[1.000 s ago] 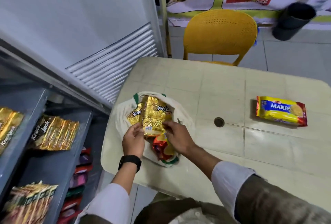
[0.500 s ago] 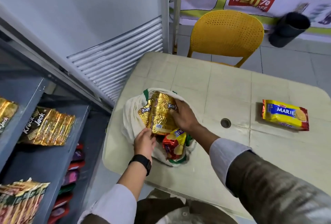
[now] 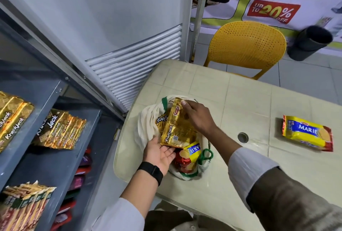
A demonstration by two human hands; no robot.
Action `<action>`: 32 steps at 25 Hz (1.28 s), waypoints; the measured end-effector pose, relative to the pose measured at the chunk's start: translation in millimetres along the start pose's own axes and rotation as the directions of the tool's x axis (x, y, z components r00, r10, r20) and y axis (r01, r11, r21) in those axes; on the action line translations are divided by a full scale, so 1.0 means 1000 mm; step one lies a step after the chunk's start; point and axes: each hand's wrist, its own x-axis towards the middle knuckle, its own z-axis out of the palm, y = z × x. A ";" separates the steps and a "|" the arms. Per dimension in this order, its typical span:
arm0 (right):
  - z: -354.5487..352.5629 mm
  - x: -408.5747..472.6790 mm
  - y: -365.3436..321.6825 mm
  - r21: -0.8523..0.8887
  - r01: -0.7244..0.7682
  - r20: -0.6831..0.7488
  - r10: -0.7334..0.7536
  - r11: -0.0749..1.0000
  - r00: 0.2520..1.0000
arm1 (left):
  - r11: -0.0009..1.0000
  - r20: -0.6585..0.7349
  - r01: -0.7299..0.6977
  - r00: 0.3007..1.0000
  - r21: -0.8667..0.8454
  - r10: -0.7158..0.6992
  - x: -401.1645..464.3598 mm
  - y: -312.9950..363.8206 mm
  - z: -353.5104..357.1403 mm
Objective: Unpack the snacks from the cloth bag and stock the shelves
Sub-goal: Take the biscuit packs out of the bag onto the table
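Lifting gold Krackjack packets (image 3: pixel 175 129) out of cloth bag (image 3: pixel 148 119) near table's (image 3: pixel 240 101) left edge. Right hand (image 3: pixel 198 118) fingers curled over stack's far end; left hand (image 3: pixel 160 154) palm up, fingers straight, apart, supporting near end. Foil likely light, slick, crinkly; biscuits brittle — clamp both ends, avoid squeezing middle. Marie packet (image 3: pixel 192 152) remaining in bag; second Marie pack (image 3: pixel 307 132) toward table's right edge.
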 end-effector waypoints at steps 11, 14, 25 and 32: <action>-0.011 -0.099 0.024 0.772 -0.104 -0.005 0.170 0.627 0.985 | 0.619 0.089 -0.701 0.684 0.353 0.724 -0.072 -0.032 -0.052; 0.002 -0.104 0.047 0.718 -0.287 0.103 0.312 0.634 0.945 | 0.664 0.067 -0.656 0.727 0.359 0.683 -0.054 -0.043 -0.068; 0.035 -0.093 0.059 0.499 -0.471 0.237 0.408 0.728 0.882 | 0.761 -0.063 -0.381 0.874 0.525 0.481 -0.015 -0.018 -0.089; 0.017 -0.088 0.051 0.369 -0.434 0.153 0.407 0.822 0.901 | 0.822 0.020 -0.215 0.970 0.527 0.241 -0.025 -0.009 -0.062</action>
